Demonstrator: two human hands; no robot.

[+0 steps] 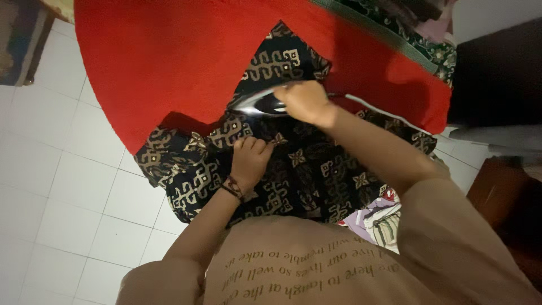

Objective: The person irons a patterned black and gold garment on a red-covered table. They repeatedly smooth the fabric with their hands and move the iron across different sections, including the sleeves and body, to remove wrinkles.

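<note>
1. batik cloth (305, 169), black with tan motifs, lies over the near edge of a red pad (169, 56), its near part hanging toward the person and one corner reaching up onto the red.
2. left hand (249, 158) presses down on the cloth near the pad's near edge, fingers curled in to a loose fist, knuckles on the fabric; a dark cord bracelet (231, 188) sits on the wrist.
3. a bit of pale printed fabric (378, 217) shows at the cloth's near right side.
4. right hand (305, 101) is closed around the handle of an iron (261, 103), just beyond the left hand; the iron seems to rest flat on the cloth, though blur hides the sole.
5. white floor tiles (68, 186) lie off the pad's left edge.
6. a green patterned textile (418, 39) borders the pad's far right edge.
</note>
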